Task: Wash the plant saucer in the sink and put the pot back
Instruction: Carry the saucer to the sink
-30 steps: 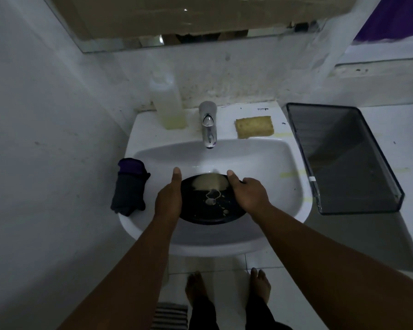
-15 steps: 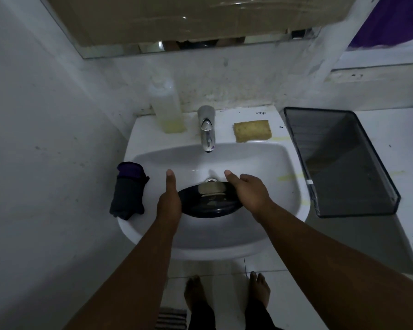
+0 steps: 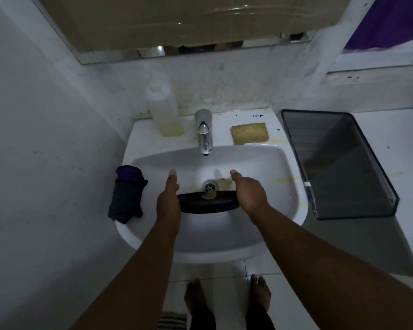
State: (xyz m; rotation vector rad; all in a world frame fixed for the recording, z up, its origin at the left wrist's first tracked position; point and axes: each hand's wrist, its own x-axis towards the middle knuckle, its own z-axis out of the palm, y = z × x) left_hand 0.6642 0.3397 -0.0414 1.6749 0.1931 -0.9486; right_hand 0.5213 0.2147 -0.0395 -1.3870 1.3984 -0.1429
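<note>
A black round plant saucer [image 3: 208,205] hangs over the white sink [image 3: 279,210], tipped steeply away from me so I see mostly its underside and rim. Muddy water spills off its far edge toward the drain [image 3: 209,186]. My left hand [image 3: 168,198] holds the saucer's left edge, thumb pointing up. My right hand [image 3: 248,194] holds the right edge in the same way. The fingers of both hands are hidden behind the saucer. No pot is in view.
The chrome tap [image 3: 203,132] stands at the sink's back, off. A soap bottle [image 3: 163,110] is left of it, a yellow sponge [image 3: 249,133] right. A dark rolled cloth [image 3: 126,194] lies on the left rim. A clear grey bin [image 3: 336,163] sits on the right counter.
The saucer went from lying nearly flat to tilted steeply away from me, and the dirty water in it now pours out toward the drain. Both hands kept their hold.
</note>
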